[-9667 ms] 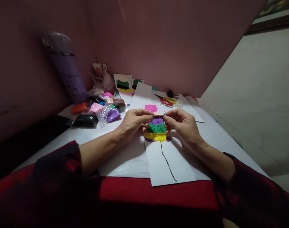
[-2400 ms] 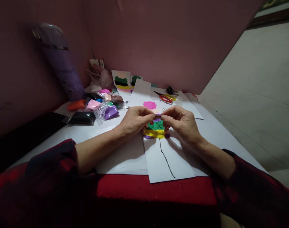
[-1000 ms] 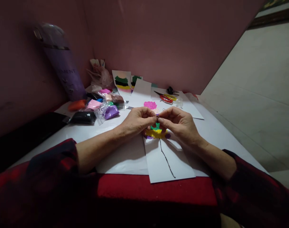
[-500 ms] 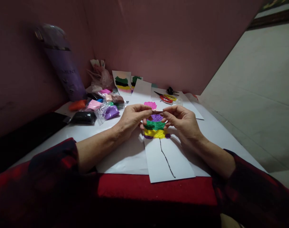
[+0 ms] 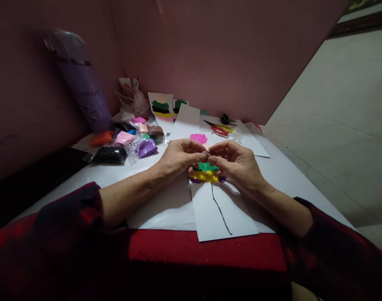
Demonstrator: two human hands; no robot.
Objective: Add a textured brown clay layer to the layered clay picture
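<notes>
My left hand [image 5: 184, 156] and my right hand [image 5: 233, 161] meet fingertip to fingertip above a white sheet of paper [image 5: 224, 213]. Both are closed in a pinch on a small piece of modelling clay [image 5: 207, 153], mostly hidden by the fingers; its colour looks pale pinkish. Under the hands, bands of clay lie on the paper: a pink patch [image 5: 198, 138] at the top, then a green band [image 5: 206, 166] and a yellow band [image 5: 205, 176]. Purple clay [image 5: 195, 180] edges the yellow one. A black line runs down the lower part of the sheet.
Bagged clay in several colours, including a purple lump [image 5: 147, 147] and a black one [image 5: 110, 155], lies left. Behind it stands a purple tumbler [image 5: 84, 92]. Red-handled scissors [image 5: 220, 130] rest at the back right. A painted card [image 5: 160, 108] leans against the wall.
The strip of clay stretched between my fingertips is now bunched up between them. My hands have come closer together, covering the purple band on the paper.
</notes>
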